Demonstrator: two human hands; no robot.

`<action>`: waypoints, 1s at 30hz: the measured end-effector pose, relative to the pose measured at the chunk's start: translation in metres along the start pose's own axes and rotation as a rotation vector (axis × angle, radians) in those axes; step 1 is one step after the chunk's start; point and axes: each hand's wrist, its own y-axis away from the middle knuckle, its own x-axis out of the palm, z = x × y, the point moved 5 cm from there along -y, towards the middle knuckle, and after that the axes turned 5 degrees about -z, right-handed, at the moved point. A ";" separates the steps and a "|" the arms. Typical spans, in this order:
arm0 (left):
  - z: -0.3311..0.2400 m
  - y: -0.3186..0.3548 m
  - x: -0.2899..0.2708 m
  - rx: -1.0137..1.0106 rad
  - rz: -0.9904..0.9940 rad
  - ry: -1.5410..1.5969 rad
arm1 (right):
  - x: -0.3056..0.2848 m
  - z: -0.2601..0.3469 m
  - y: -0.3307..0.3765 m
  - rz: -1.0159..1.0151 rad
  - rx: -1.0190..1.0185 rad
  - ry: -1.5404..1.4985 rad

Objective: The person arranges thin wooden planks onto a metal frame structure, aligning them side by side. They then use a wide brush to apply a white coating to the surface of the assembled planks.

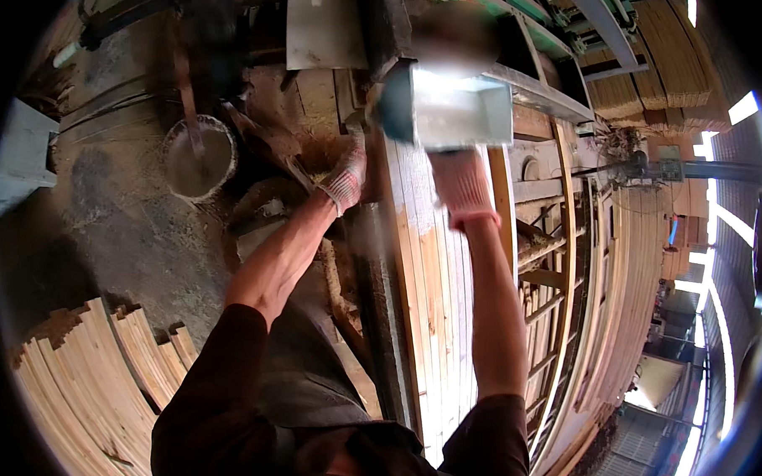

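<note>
Both my hands wear knitted work gloves with reddish cuffs. My left hand (347, 176) grips the left edge of a wooden board (435, 265) made of glued light strips, which lies lengthwise on a machine bed. My right hand (463, 184) presses flat on top of the board, just in front of a grey metal machine housing (448, 110). The board's far end runs under that housing and is hidden there.
A stack of light wooden slats (99, 379) lies at the lower left on the dusty concrete floor. A round bucket (199, 158) with a stick stands beyond my left arm. Long wooden boards and rails (623, 272) run along the right.
</note>
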 end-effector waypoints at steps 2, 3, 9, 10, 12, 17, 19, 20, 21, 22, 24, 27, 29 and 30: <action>-0.019 0.014 -0.004 0.202 0.092 -0.084 | -0.006 0.018 0.069 -0.010 -0.082 -0.025; -0.023 0.019 0.011 0.284 0.176 -0.135 | -0.001 0.021 0.123 -0.144 -0.155 0.012; -0.009 0.018 0.014 0.073 0.196 0.011 | -0.037 0.021 0.301 0.264 0.370 -0.388; -0.006 0.020 0.013 0.055 0.215 0.022 | -0.028 0.014 0.302 0.252 0.486 -0.493; -0.003 0.020 0.010 0.018 0.259 0.048 | -0.005 0.007 0.270 0.254 0.280 -0.241; -0.001 -0.005 -0.037 0.064 -0.159 -0.207 | 0.022 0.005 0.063 0.147 0.074 0.236; 0.005 0.003 -0.021 -0.035 -0.123 -0.252 | 0.035 -0.008 -0.007 0.182 0.174 0.088; 0.008 0.001 -0.016 -0.022 -0.130 -0.259 | 0.034 -0.016 -0.032 0.092 0.225 -0.055; 0.004 -0.003 -0.022 0.012 -0.154 -0.252 | 0.017 -0.015 -0.050 0.058 0.380 -0.410; 0.001 -0.007 -0.024 0.038 -0.175 -0.252 | 0.007 -0.013 -0.058 0.031 0.387 -0.476; 0.000 -0.003 -0.018 0.012 -0.091 -0.180 | 0.005 -0.005 -0.041 -0.003 0.012 -0.082; 0.003 -0.015 -0.036 0.004 -0.075 -0.105 | 0.019 0.009 0.033 0.145 -0.064 0.034; 0.004 0.008 -0.025 -0.028 -0.157 -0.108 | -0.017 0.017 0.057 -0.154 -0.150 -0.044; 0.008 0.003 -0.028 -0.002 -0.146 -0.024 | -0.016 0.017 0.048 -0.001 -0.139 -0.027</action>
